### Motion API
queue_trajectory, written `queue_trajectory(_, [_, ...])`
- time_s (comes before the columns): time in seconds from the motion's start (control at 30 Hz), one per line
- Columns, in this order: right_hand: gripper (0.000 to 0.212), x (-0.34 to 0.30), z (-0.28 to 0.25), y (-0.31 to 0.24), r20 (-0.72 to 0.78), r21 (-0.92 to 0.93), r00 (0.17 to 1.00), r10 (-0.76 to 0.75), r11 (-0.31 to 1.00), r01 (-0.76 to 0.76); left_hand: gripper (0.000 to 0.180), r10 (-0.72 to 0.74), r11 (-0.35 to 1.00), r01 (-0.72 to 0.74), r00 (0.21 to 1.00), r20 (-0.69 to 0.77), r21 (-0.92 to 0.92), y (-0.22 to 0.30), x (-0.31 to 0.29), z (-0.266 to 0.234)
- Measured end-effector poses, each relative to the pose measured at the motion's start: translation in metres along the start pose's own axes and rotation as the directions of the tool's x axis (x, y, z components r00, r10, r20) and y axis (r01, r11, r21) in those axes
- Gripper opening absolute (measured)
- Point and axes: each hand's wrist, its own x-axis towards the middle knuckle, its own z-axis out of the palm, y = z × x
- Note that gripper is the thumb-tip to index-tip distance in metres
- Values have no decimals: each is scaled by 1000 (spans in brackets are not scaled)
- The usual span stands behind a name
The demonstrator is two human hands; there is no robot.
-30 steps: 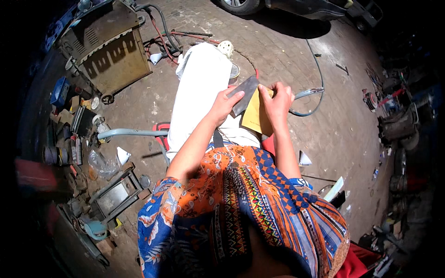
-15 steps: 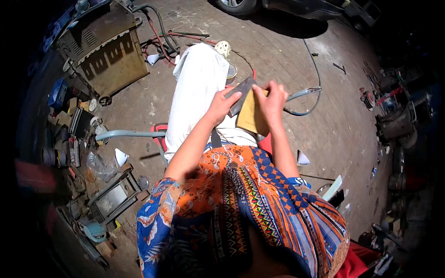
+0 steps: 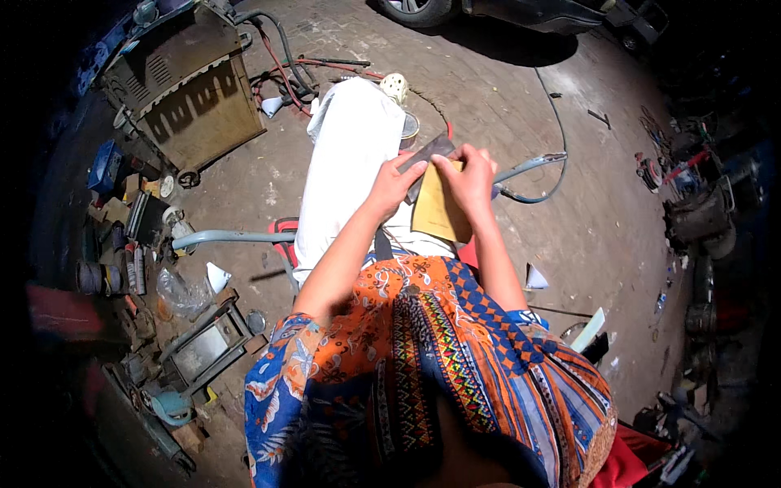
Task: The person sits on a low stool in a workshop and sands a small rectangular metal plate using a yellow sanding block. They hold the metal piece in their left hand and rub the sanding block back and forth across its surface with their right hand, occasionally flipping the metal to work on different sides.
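Over my lap, both hands are closed on sandpaper. The yellow sandpaper backing [image 3: 437, 205] hangs below my right hand [image 3: 472, 180], which pinches its upper edge between thumb and fingers. My left hand [image 3: 390, 189] grips a dark grey flat piece [image 3: 431, 153], its thumb on top, close beside the yellow part. The grey piece lies slanted and meets the yellow one near my right thumb. It looks like the sandpaper's gritty face, but I cannot tell whether both belong to one folded sheet. Curled fingers hide parts of the edges.
A wheeled metal machine [image 3: 195, 106] with cables stands at the far left. Tools, a clear plastic bag [image 3: 181, 293] and a metal frame [image 3: 207, 350] clutter the left floor. A hose [image 3: 561, 130] curves across the right. A parked car [image 3: 521, 15] is at the back.
My right hand has shifted slightly left and its fingers have curled in more. The grey piece has turned and shows a narrower face; the yellow part stays beneath my right hand.
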Motion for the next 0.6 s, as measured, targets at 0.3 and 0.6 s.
queue_trajectory(0.3, [36,-1,3,10,-51,7,998,-45,999,45,27,-65,998,65,998,8,-19,2,0,0])
queue_trajectory(0.6, [33,4,-6,12,-59,9,997,58,998,-58,30,-33,999,32,999,36,6,-1,-1,-1])
